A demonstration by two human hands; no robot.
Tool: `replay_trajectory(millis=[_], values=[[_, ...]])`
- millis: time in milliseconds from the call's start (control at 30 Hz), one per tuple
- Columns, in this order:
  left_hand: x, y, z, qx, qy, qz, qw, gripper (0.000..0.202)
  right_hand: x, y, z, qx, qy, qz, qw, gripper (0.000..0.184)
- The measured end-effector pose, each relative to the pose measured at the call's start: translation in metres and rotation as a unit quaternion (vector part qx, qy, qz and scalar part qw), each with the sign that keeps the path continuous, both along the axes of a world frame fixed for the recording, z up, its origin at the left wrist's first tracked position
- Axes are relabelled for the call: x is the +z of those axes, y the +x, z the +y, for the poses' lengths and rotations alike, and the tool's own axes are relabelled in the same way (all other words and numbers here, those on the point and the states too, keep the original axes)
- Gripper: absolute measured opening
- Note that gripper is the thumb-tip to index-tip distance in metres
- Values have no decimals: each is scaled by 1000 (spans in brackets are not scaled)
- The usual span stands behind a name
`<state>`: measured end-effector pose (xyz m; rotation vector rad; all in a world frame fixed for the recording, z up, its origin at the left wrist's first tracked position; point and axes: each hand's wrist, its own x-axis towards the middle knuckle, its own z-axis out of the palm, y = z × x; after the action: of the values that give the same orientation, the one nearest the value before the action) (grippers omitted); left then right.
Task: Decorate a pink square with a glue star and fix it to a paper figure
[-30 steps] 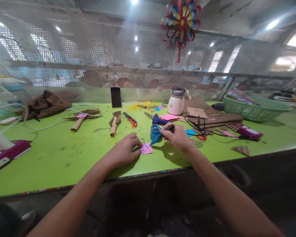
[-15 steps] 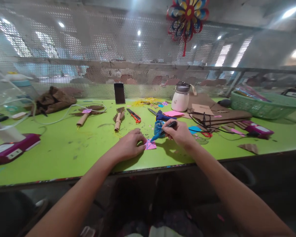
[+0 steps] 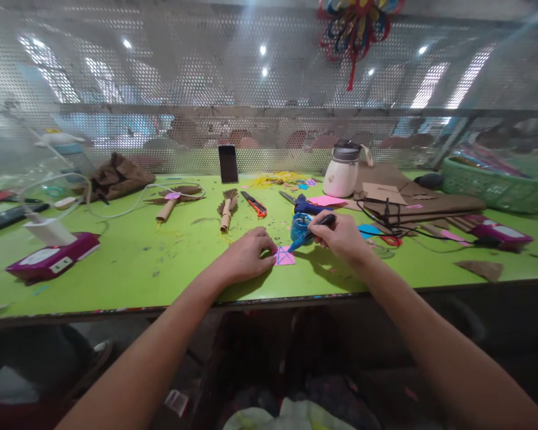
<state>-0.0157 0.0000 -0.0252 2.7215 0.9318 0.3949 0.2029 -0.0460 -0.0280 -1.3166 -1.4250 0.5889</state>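
A small pink paper square (image 3: 286, 257) with blue lines drawn across it lies on the green table (image 3: 130, 269) near the front edge. My left hand (image 3: 246, 255) rests on the table with its curled fingertips pressing the square's left side. My right hand (image 3: 341, 236) grips a blue marker (image 3: 308, 233) like a pen, its tip touching the top of the square. A small blue cup (image 3: 299, 226) stands just behind the marker.
Behind lie an orange box cutter (image 3: 253, 203), scissors (image 3: 305, 205), two rolled brown paper pieces (image 3: 226, 210), a phone (image 3: 228, 163) and a white jar (image 3: 341, 174). Brown card sheets (image 3: 403, 200) and a green basket (image 3: 493, 184) sit right; a magenta box (image 3: 54, 260) left.
The camera has tilted and shifted, so the whole scene sits further right. Both hands stay on the pink square, with the marker tip moving slightly over it.
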Motion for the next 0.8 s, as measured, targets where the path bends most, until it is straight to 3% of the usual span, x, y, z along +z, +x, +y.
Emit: replay_trajectory(millis=[433, 800], values=[[0, 1, 0, -10, 4, -18, 1000, 19, 2, 4, -3, -43, 9, 38, 998, 10], [0, -1, -1, -13, 2, -26, 1000, 20, -1, -3, -5, 8, 22, 32, 999, 12]])
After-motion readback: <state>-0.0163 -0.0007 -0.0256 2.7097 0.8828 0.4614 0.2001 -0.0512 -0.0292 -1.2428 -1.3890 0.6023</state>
